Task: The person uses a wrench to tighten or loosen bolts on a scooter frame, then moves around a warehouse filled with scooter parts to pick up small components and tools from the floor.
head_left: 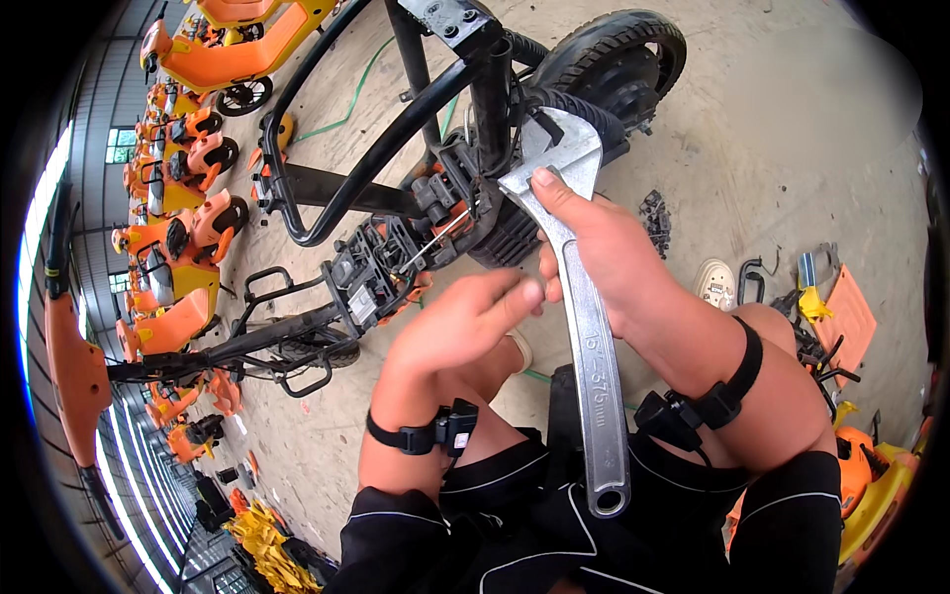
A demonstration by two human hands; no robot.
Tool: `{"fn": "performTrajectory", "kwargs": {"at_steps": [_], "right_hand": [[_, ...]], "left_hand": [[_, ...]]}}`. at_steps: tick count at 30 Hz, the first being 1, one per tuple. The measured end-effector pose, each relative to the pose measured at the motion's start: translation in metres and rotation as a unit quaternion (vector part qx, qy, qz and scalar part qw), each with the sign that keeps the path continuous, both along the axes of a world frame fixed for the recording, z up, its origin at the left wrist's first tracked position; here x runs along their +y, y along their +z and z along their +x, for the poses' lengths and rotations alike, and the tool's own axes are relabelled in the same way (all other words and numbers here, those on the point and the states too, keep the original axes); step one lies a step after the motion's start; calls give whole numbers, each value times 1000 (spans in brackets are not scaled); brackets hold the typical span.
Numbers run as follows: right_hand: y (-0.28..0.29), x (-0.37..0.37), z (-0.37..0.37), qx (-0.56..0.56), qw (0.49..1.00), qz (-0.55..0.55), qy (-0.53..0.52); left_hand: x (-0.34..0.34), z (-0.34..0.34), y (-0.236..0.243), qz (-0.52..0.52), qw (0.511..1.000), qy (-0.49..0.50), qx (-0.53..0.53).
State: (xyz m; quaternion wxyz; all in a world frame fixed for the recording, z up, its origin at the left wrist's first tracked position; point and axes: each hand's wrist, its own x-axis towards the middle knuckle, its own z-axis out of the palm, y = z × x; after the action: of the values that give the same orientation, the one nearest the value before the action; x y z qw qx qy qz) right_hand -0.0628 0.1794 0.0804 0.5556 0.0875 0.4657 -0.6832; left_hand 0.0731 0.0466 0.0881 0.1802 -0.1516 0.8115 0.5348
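My right hand [609,252] is closed around a large silver adjustable wrench [591,396] just below its head, the thumb lying on the jaw end. The wrench handle hangs down toward my lap, its holed end lowest. Left of the handle is my left hand [470,322], its thumb pressed against curled fingers; whether something small sits in that pinch I cannot make out. Beyond both hands stands a stripped electric scooter [366,198] with a bare black tube frame, exposed wiring and dark components. The wrench head overlaps the area in front of its rear wheel [618,64].
Many orange and yellow scooters [183,238] stand in a row at the left. An orange panel [844,322] and loose parts lie on the concrete at the right. A black part [654,223] rests near my shoe [714,284]. Yellow pieces [265,544] are heaped at the lower left.
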Motion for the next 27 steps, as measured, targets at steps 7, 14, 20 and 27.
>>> {"fn": "performTrajectory", "kwargs": {"at_steps": [7,14,20,27], "right_hand": [[-4,-1,3,28,999,16,15],[0,1,0,31,999,21,29],[-10,-2,-2,61,998,-5,14],[-20,3,-9,81,992,-50,83]], "left_hand": [[33,6,22,158,975,-80,-135],[107,18,11,503,821,253,-94],[126,12,4,525,767,352,-110],[126,10,-6,500,774,365,-133]]}}
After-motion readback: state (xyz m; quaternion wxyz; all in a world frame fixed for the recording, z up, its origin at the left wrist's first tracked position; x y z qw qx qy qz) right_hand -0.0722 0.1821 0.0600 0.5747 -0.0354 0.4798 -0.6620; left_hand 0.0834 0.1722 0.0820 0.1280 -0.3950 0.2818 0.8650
